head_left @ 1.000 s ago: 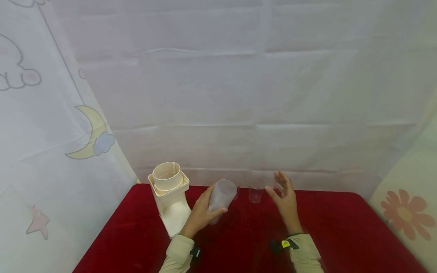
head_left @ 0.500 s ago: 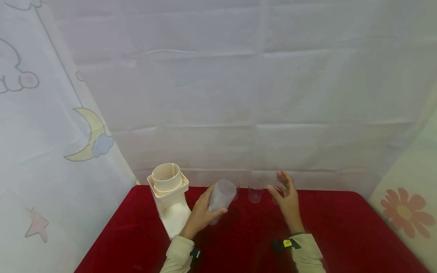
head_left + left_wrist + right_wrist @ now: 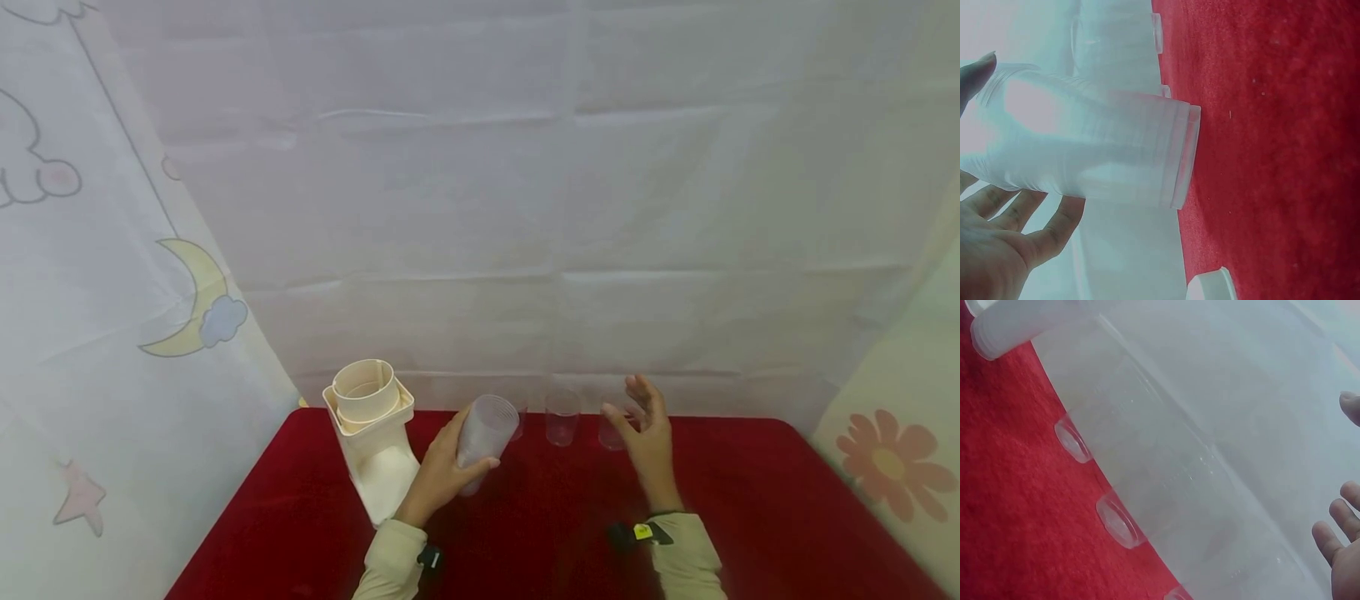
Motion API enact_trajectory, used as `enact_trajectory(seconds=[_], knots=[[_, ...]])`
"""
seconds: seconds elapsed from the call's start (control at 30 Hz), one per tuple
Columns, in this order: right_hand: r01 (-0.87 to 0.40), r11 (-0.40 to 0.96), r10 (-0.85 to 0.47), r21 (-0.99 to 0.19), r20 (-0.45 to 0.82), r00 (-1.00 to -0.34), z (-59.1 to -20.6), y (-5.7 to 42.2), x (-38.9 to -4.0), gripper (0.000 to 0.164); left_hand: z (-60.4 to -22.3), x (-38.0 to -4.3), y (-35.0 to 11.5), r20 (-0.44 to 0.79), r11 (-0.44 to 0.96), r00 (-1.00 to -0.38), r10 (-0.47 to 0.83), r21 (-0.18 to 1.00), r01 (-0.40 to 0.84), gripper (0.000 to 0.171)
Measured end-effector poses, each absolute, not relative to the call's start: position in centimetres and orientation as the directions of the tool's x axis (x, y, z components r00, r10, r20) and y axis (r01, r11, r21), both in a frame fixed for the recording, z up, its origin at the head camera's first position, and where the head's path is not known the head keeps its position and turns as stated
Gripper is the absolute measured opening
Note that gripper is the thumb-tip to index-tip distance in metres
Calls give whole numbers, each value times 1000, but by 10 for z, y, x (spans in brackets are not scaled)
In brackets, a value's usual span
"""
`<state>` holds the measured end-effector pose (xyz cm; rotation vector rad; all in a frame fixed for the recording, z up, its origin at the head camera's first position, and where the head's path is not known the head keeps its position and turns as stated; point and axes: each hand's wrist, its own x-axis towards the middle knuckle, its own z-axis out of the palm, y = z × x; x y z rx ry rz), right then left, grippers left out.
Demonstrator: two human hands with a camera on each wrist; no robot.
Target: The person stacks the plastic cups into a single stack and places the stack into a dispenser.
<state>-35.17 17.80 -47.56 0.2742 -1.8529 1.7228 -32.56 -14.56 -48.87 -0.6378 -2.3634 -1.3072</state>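
Observation:
My left hand (image 3: 438,477) grips a tilted stack of clear plastic cups (image 3: 487,433), thumb on one side and fingers on the other. The left wrist view shows the nested rims of the cup stack (image 3: 1091,140) between thumb and fingers. At the back of the table three single cups stand in a row: a left cup (image 3: 522,425) partly behind the stack, a middle cup (image 3: 561,422) and a right cup (image 3: 611,437). My right hand (image 3: 651,446) is beside the right cup with fingers spread and nothing in them. In the right wrist view its fingers (image 3: 1329,544) are apart from the cups.
A cream plastic pipe-like piece with a round collar (image 3: 367,400) stands on the left of the red-covered table (image 3: 540,533). A pale hanging sheet (image 3: 465,208) rises right behind the table's back edge, with printed sheets on both sides.
My right hand has moved to the right, away from the right cup, which now shows more fully on the table. The left hand and its cup stack have stayed nearly still.

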Motion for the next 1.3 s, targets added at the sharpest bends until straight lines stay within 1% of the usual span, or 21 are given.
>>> enact_trajectory(seconds=[0.33,0.6,0.77,1.03,1.17,1.3], knots=[[-528,180,248,-830,557,-792,-474,182,-353,73,-487,-325,-145,497,467,-843,208,706,532,85],[-512,208,264,-833,552,-791,-452,176,-333,69,-490,-327,-146,499,465,-841,211,705,535,85],[-490,226,268,-842,537,-800,-446,175,-328,68,-490,-328,-146,503,466,-838,214,701,540,86],[-471,263,273,-842,533,-801,-453,181,-333,69,-490,-328,-146,496,467,-842,214,705,534,86],[-464,254,278,-849,523,-806,-468,189,-345,73,-489,-328,-146,493,457,-844,212,713,531,86],[-427,256,297,-867,491,-819,-484,197,-355,76,-488,-327,-147,489,456,-846,212,716,529,86]])
